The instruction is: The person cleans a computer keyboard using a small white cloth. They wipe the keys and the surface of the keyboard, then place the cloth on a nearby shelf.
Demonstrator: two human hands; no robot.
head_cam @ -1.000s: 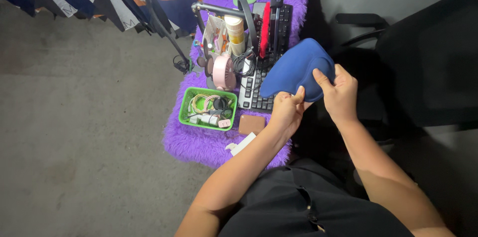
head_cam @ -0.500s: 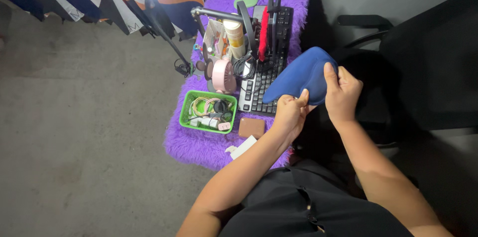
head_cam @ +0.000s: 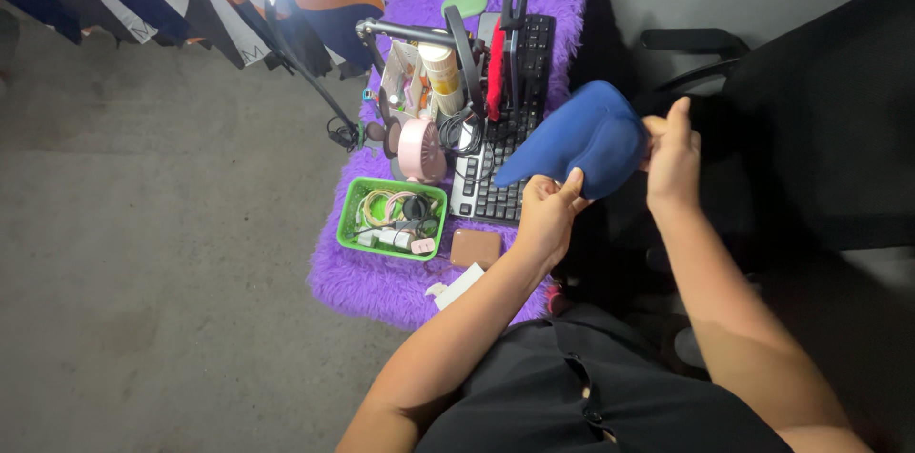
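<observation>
Both hands are up over the near right edge of the purple fluffy rug (head_cam: 381, 277), and between them is a blue cushion-like pad (head_cam: 577, 140), held in the air above the lower end of the black keyboard (head_cam: 496, 177). The left hand (head_cam: 545, 215) is closed in a pinch on the pad's lower edge at about six o'clock, thumb and fingers pressed together on it. The right hand (head_cam: 672, 156) is curled around the pad's far side at three o'clock, fingers wrapped behind where they can't be seen, thumb pointing up. So the pad is off the rug and fully carried by the two hands; it rests on nothing, and it looks mid-handling rather than set anywhere. Everything else lies untouched: at nine o'clock from the left hand sits a green basket (head_cam: 357, 194) of coiled cables, just beside a small brown pouch (head_cam: 476, 247), with a white slip (head_cam: 459, 285) below that. Further up, at eleven o'clock, stand a pink handheld fan (head_cam: 419, 148), a cylindrical bottle (head_cam: 440, 72) and a black stand with headphones (head_cam: 467, 43). A black office chair (head_cam: 810, 110) fills the right side.
</observation>
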